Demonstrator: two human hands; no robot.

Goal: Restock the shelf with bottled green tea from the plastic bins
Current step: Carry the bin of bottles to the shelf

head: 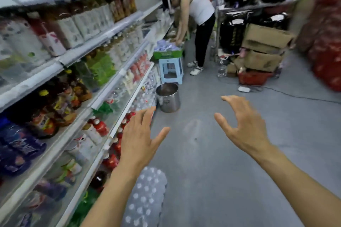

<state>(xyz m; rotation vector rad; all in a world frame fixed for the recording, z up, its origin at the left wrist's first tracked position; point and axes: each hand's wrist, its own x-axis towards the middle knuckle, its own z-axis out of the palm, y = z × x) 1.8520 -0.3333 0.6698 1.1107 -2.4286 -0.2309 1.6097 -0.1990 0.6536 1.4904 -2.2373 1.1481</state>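
Note:
Both my hands hang in the air over the grey aisle floor, holding nothing. My left hand (137,140) has straight spread fingers and sits close to the lower shelf edge. My right hand (243,125) is spread with fingers slightly bent, out over the floor. The white shelf unit (103,96) runs along the left, stocked with bottled drinks. Green-labelled bottles (100,69) stand on a middle shelf, and the picture is blurred there. No plastic bin shows clearly.
A wrapped pack of white-capped bottles (145,197) lies on the floor under my left arm. A steel pot (168,97) and a blue stool (171,70) stand by the shelf ahead. A person (197,24) bends over goods further on. Cardboard boxes (263,48) and a red basket (253,77) stand at right.

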